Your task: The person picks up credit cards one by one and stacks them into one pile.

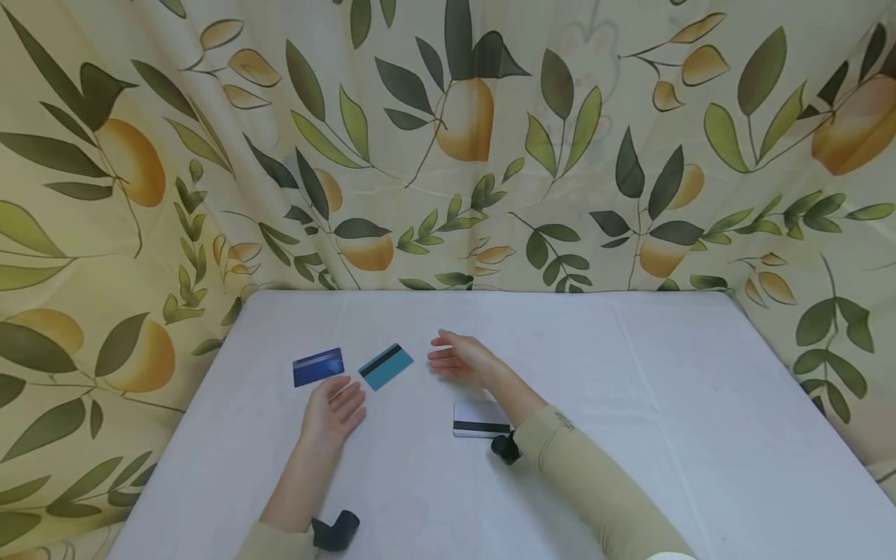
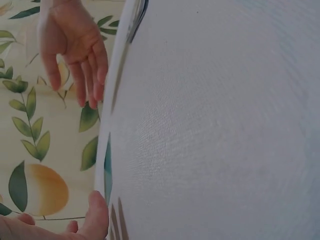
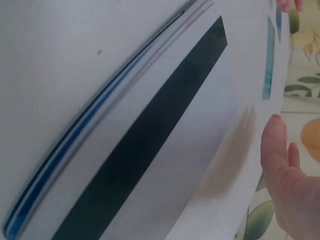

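A dark blue card [image 1: 318, 368] and a teal card with a black stripe [image 1: 386, 366] lie side by side on the white table. My left hand [image 1: 334, 408] is just in front of the blue card, palm turned up and inward, fingers loosely extended, holding nothing. To the right of the teal card, my right hand [image 1: 462, 359] hovers with its fingers spread and nothing in them. Below the right wrist lies a small stack of cards [image 3: 137, 145], topped by a white card with a black stripe; blue shows at its edge. The right forearm partly covers the stack in the head view.
A white cloth covers the table [image 1: 630, 373]. Behind and beside it hangs a curtain [image 1: 406, 194] printed with fruit and leaves. Black wrist cameras sit on the left wrist and the right wrist, the right one close to the card stack.
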`<state>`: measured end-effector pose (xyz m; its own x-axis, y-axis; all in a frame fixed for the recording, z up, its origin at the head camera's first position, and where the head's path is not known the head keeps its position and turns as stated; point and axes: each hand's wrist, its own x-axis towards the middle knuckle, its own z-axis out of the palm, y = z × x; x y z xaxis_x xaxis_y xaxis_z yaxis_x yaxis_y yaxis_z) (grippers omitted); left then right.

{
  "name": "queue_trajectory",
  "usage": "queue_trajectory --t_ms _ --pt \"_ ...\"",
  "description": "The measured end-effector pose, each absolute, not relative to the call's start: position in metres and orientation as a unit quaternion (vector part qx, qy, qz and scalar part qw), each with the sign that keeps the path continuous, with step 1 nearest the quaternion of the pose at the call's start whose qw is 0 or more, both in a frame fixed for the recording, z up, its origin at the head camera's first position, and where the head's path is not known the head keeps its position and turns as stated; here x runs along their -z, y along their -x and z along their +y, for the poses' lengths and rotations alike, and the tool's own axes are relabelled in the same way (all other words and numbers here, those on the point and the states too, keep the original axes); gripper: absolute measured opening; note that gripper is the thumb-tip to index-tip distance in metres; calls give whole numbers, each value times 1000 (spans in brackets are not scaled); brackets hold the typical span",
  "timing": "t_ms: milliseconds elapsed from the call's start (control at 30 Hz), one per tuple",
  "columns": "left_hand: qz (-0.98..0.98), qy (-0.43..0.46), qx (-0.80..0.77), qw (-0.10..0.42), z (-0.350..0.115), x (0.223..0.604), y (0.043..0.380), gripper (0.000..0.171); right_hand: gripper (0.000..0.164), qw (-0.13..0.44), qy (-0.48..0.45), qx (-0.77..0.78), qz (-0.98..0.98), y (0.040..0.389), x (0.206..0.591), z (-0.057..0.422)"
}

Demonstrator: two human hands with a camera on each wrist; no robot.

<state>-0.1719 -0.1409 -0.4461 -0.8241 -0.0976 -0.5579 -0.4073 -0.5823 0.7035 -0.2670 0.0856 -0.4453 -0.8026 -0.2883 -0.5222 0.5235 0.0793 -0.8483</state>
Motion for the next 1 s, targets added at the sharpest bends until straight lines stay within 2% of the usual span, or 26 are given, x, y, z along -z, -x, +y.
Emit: queue_trajectory --t_ms 333,1000 --pt "428 280 -854 95 -143 448 167 54 50 282 -94 674 677 268 447 62" --pt "430 261 -859 90 -130 459 167 54 50 291 -87 674 674 267 453 54"
